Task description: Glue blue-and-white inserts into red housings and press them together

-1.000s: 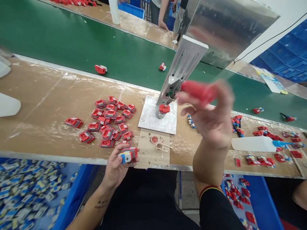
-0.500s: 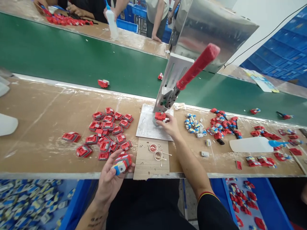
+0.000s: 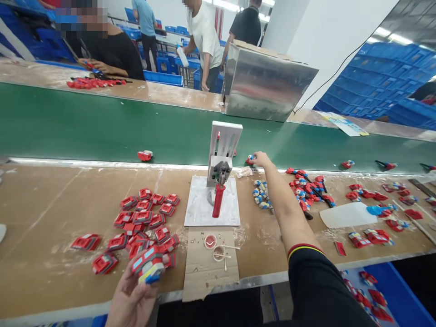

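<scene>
My left hand (image 3: 131, 295), low and left of the middle, is closed around a red, grey, white, yellow and blue plastic toy part (image 3: 149, 265). My right hand (image 3: 261, 159) stretches out to the near edge of the green conveyor belt, its fingers on a small red-and-blue plastic part (image 3: 250, 159). Between the hands stands a toggle press (image 3: 221, 170) on a pale metal plate (image 3: 195, 213). Its red handle (image 3: 218, 200) points down toward me. Left of the plate, several red-and-grey plastic parts (image 3: 143, 217) lie in a loose pile.
A cardboard piece (image 3: 197, 277) carries two small cups (image 3: 210, 241) and cotton swabs. White-and-blue parts (image 3: 260, 194), red parts with black pieces (image 3: 308, 186) and a lying squeeze bottle (image 3: 347, 215) are at right. Beyond the green belt (image 3: 68, 122), people work and stand.
My right hand has left the press and reached away to the belt's edge. The press's red handle has swung from raised to lowered. My view has tilted up; my left hand still holds its part.
</scene>
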### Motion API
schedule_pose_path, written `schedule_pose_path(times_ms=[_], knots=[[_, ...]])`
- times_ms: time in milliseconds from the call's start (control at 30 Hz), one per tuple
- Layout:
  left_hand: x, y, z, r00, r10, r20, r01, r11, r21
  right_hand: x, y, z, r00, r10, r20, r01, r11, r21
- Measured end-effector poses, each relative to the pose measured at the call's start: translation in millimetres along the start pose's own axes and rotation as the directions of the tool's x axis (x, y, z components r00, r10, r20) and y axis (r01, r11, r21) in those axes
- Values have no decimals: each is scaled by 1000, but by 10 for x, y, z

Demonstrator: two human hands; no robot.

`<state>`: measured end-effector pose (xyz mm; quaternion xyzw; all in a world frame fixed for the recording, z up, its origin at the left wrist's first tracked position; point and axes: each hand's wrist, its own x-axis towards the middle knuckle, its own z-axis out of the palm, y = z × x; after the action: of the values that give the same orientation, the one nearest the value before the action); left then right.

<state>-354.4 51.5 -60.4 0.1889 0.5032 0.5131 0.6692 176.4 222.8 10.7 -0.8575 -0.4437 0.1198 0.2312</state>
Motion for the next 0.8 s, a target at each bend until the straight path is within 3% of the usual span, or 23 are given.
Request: schedule_pose_path(times_ms=[100, 167, 267, 333, 400, 433, 467, 500, 533, 633, 700, 733, 800], knots=[[-7, -17, -142, 1000, 4, -13, -4, 1000, 25, 32, -76, -56, 999, -31, -33, 30, 999, -40], [7, -21, -223, 1000, -23, -4, 23, 999, 36, -125, -93, -165, 990, -95, -107, 90, 995, -48], [49, -20, -236, 999, -40, 15, 40, 998, 43, -703, -121, -253, 940, -262, -218, 256, 965, -53], [75, -17, -168, 997, -42, 63, 39, 998, 55, -1297, -180, -165, 888, -419, -191, 418, 907, -47], [88, 1, -62, 991, -40, 130, 30, 997, 77, -1918, -304, 17, 794, -607, -37, 607, 794, -9], [90, 20, -1, 987, -28, 160, 14, 996, 87, -2182, -391, 113, 662, -737, 138, 742, 670, 25], [89, 48, 61, 984, 1, 180, -17, 996, 90, -2392, -488, 196, 588, -766, 261, 787, 616, 34], [89, 87, 123, 979, 29, 203, -49, 994, 95, -2538, -587, 256, 545, -760, 353, 800, 598, 53], [90, 136, 183, 972, 52, 230, -77, 992, 103, -2621, -679, 291, 535, -733, 420, 791, 609, 56], [120, 320, 353, 939, 72, 337, -128, 981, 148, -2598, -858, 272, 653, -601, 462, 687, 727, -25], [178, 432, 470, 909, 101, 404, -179, 971, 161, -2513, -886, 215, 677, -579, 453, 663, 748, -34], [221, 470, 537, 894, 135, 427, -220, 963, 157, -2489, -882, 179, 658, -601, 454, 670, 742, 11], [339, 503, 693, 856, 191, 481, -303, 938, 166, -2498, -864, 73, 556, -699, 450, 694, 688, 211]])
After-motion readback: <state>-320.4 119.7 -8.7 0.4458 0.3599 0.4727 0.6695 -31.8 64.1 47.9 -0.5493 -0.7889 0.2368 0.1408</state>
